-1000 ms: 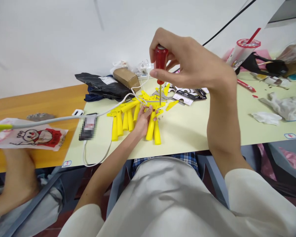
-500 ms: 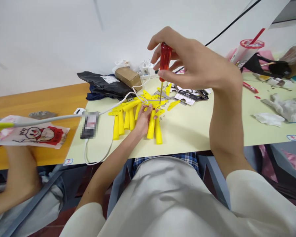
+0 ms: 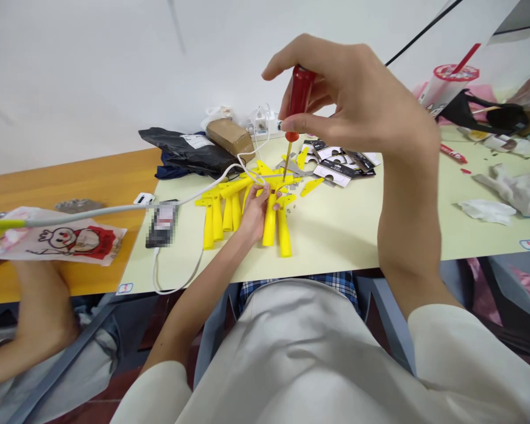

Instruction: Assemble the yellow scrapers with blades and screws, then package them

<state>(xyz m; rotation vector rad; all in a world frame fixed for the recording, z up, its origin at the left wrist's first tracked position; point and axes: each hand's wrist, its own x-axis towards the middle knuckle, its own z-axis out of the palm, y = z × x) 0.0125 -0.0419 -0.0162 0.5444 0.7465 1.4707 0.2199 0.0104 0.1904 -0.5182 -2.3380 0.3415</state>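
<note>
A red-handled screwdriver point(image 3: 301, 93) is gripped by my right hand point(image 3: 351, 97), its shaft slanting down and its tip on a yellow plastic tool point(image 3: 269, 221). That tool has a tapered handle and what looks like a wide scraper head. My left hand point(image 3: 257, 212) closes round the tool near the head and steadies it on the table. Another yellow handle point(image 3: 284, 235) lies just right of it, close to some tiny metal screws point(image 3: 290, 207). Several more yellow handles point(image 3: 208, 227) lie side by side to the left. Loose yellow pieces point(image 3: 311, 186) rest beyond my hands.
Black-and-white cards point(image 3: 335, 172) pile up behind the yellow parts. A black bag point(image 3: 185, 153), a cardboard box point(image 3: 230, 139) and a white cable point(image 3: 212, 191) lie back left. At right stand a drink cup point(image 3: 453, 88) and crumpled tissue point(image 3: 486, 211). A co-worker's arm point(image 3: 44, 300) is at left.
My right hand has turned and shifted slightly to the right, tilting the screwdriver's handle to the right. The tip stays at the yellow tool, which my left hand still holds.
</note>
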